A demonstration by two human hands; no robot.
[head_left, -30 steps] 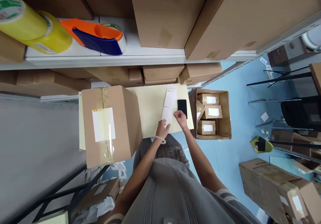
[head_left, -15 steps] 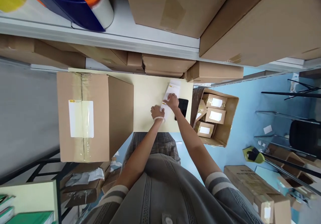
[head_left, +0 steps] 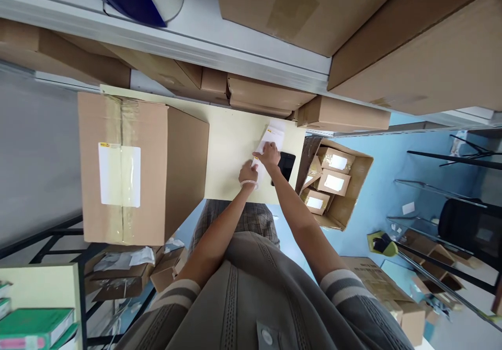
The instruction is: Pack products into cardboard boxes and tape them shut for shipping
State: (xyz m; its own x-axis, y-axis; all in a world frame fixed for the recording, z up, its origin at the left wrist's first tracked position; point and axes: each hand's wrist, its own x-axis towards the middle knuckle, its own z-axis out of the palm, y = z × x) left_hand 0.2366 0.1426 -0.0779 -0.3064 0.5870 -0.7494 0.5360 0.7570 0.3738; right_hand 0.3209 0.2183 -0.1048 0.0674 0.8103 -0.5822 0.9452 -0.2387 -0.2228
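A strip of white labels (head_left: 274, 134) with small yellow marks lies on the pale table. My left hand (head_left: 248, 174), with a pale band at its wrist, is closed on the strip's near end, fingers curled. Just above it, my right hand (head_left: 269, 156) is closed on the strip's middle, with its thumb pointing left. My fingers hide part of the labels between the two hands. A black phone (head_left: 287, 166) lies right beside my right hand.
A large taped carton (head_left: 186, 167) with a white label stands on the table's left. To the right, an open carton (head_left: 358, 182) holds several small labelled boxes. A shelf edge (head_left: 235, 49) with cartons runs above the table (head_left: 227, 140).
The view has shifted and tilted slightly. Both hands stay at the label strip; my left hand now sits a little closer to the right one.
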